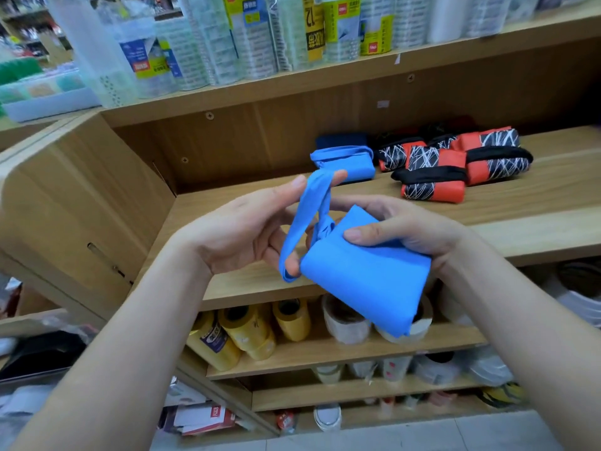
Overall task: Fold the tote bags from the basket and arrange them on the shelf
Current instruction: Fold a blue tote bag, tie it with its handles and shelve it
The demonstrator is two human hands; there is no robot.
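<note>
A blue tote bag [364, 278], folded into a small packet, is held in front of the wooden shelf [247, 288]. My right hand [403, 232] grips the packet with the thumb pressed on top. My left hand [247, 229] stretches the bag's blue strap [309, 216] between its fingers and thumb, looped beside the packet. On the shelf behind lie a folded blue bag [344, 166] and several folded orange-and-black bags [455, 164]. No basket is in view.
The shelf above carries clear tape rolls and packs [260, 37]. The shelf below holds yellow tape rolls [250, 330] and white rolls [344, 320]. A wooden side panel [81, 206] closes the shelf on the left. Bare shelf board [227, 203] lies left of the folded bags.
</note>
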